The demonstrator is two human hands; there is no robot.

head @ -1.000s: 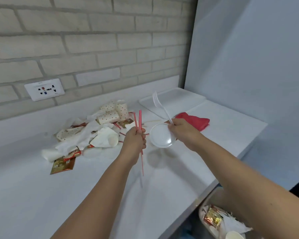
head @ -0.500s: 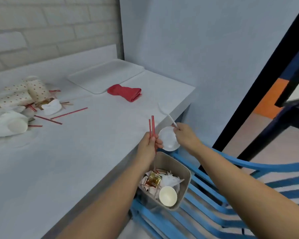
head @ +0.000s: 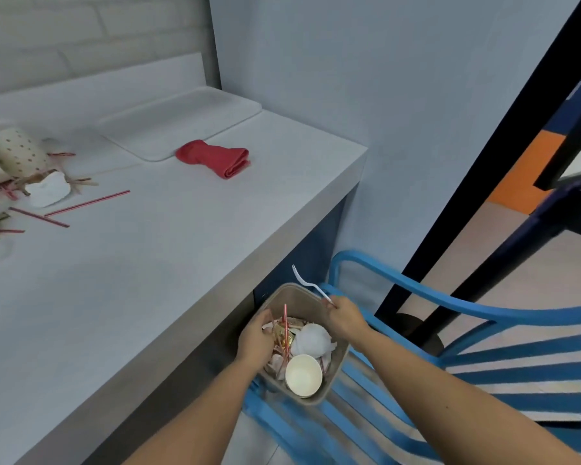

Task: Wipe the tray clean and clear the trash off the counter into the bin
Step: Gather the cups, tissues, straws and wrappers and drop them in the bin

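Hovering over the bin [head: 299,297], the left hand [head: 256,338] hangs loose-fingered, gripping nothing; above the bin's far rim, the right hand [head: 344,318] pinches a white fork [head: 311,286] by its handle.

1. Tray [head: 182,122]: white, lying flat at the back corner of the counter [head: 148,280].
2. Red cloth [head: 215,157]: folded, at the tray's front edge.
3. Dotted paper cups [head: 17,152] and red straws [head: 88,203]: scattered on the counter's left.
4. Bin [head: 336,367]: beige, below the counter edge, holding a white paper cup [head: 304,375] and wrappers.
5. White plastic fork [head: 311,286]: tilted over the bin rim, pinched by the right hand [head: 344,318].
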